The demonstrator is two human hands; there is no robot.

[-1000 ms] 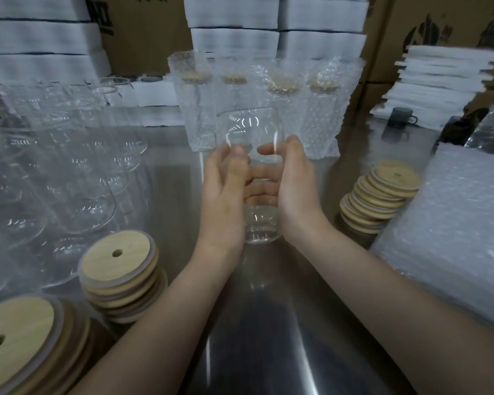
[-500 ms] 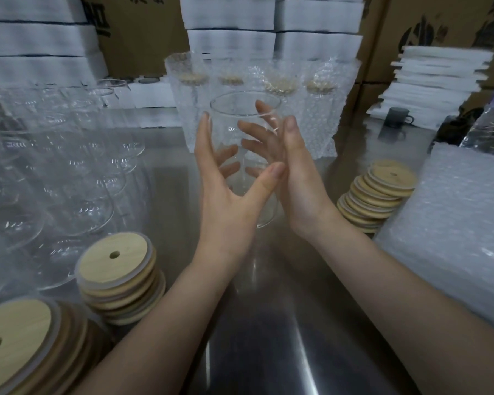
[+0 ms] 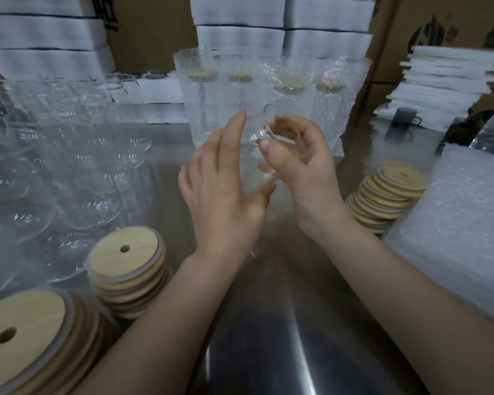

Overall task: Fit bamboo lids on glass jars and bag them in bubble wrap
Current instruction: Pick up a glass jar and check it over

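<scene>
A glass jar (image 3: 257,155) is held in the air above the bench (image 3: 283,323), between the two hands, and no lid is seen on it. The left hand (image 3: 223,189) is laid against the jar's left side with the fingers nearly straight and the thumb under its lower end. The right hand (image 3: 297,161) is curled round the jar from the right, with the fingertips on the glass. The jar is blurred, but its long axis seems tilted: the lower end lies near the left thumb and the mouth points up and away from the person.

A lid is probably needed next. One stack of bamboo lids (image 3: 126,260) stands on the bench beside the left forearm, and a second lid stack (image 3: 388,195) stands just beside the right wrist. Since the jar is gripped by the right hand, the left hand can be freed more easily, it is judged. The bubble wrap (image 3: 454,223) lies at the right.
</scene>
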